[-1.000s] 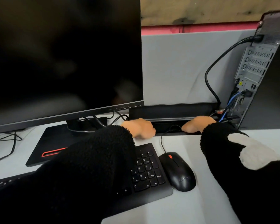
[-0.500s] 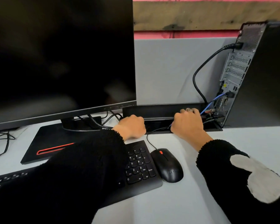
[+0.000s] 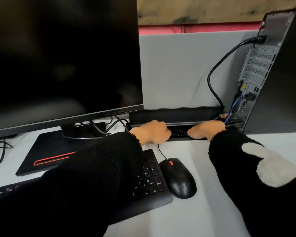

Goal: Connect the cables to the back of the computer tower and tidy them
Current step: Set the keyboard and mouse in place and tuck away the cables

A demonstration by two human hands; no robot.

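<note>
Black monitor [image 3: 63, 55], screen dark, on flat black base w/ red slot [image 3: 46, 158], left-center of white desk [image 3: 200, 216]. Black keyboard [image 3: 150, 178] in front, numpad showing. Black mouse [image 3: 179, 178] w/ orange wheel just beside keyboard's right edge. Gray partition panel [image 3: 174, 69] along back of desk; red strip [image 3: 195, 29] and rough wooden board [image 3: 203, 9] above it.

On the desk [image 3: 203, 211], a monitor [image 3: 63, 57] stands at left and the computer tower [image 3: 272, 74] at right, its back facing the monitor. A keyboard [image 3: 149, 178] lies in front, a mouse [image 3: 179, 178] just right of it. Behind them, 2 hands [image 3: 150, 131] [image 3: 206, 130] reach into a cable tray [image 3: 174, 115].
</note>
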